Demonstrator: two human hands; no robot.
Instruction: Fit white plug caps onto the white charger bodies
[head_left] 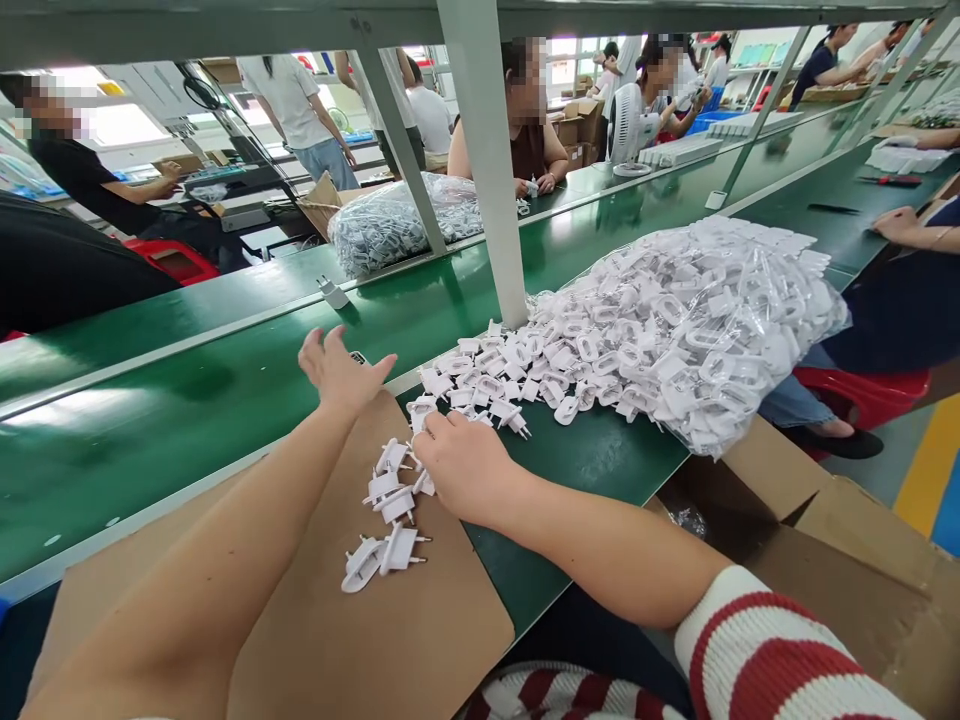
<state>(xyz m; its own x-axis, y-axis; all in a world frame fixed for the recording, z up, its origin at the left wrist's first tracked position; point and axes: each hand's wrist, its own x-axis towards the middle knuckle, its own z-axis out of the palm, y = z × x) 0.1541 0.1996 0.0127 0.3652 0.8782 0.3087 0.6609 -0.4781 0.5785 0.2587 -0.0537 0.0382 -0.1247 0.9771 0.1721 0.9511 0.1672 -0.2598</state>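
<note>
My left hand reaches over the green conveyor belt, its fingers and thumb spread apart. A small piece with a dark, metallic-looking face shows just behind that hand; I cannot tell whether they touch. Farther off, a white plug charger lies by the belt's far edge. My right hand is curled at the near edge of a heap of white two-pin plug pieces; whatever its fingers hold is hidden. Several similar plug pieces lie on the brown cardboard sheet beside it.
A large clear bag of white plug parts spills onto the table at right. A pale upright post stands behind the heap. Another filled bag sits across the belt. An open carton is below right. Co-workers sit along the line.
</note>
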